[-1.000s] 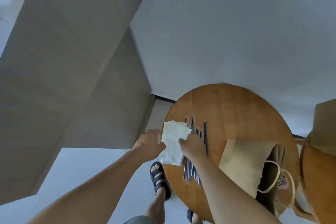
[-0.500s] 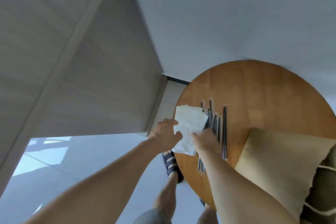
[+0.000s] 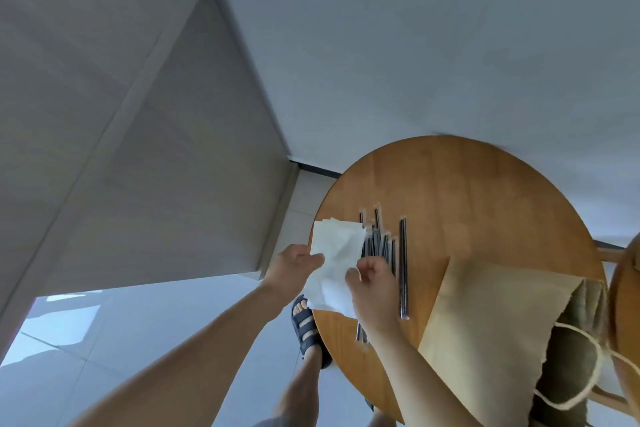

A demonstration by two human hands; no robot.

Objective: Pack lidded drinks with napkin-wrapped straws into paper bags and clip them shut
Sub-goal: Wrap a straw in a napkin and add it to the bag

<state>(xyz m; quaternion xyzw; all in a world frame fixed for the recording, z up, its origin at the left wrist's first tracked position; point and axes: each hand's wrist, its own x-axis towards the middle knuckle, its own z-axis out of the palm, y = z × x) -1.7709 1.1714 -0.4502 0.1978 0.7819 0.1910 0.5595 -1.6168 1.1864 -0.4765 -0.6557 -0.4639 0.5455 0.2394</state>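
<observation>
Left hand (image 3: 294, 267): pinches the napkin (image 3: 334, 260) edge, steadying it over the table (image 3: 467, 191) rim.
Right hand (image 3: 372, 282): fingers curled on the napkin, probably peeling 1 sheet free.
Straws (image 3: 391, 253): beside the napkin, ready for wrapping.
Paper bag (image 3: 491, 315): flat, near the straws.

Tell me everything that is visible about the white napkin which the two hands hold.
The napkin is thin white paper, creased and partly unfolded, with more white sheets showing beneath its far edge. It sits at the left edge of the round wooden table, its near part hanging over the rim. The left hand pinches its left side; the right hand grips its right side. It overlaps the dark straws lying beside it.
</observation>
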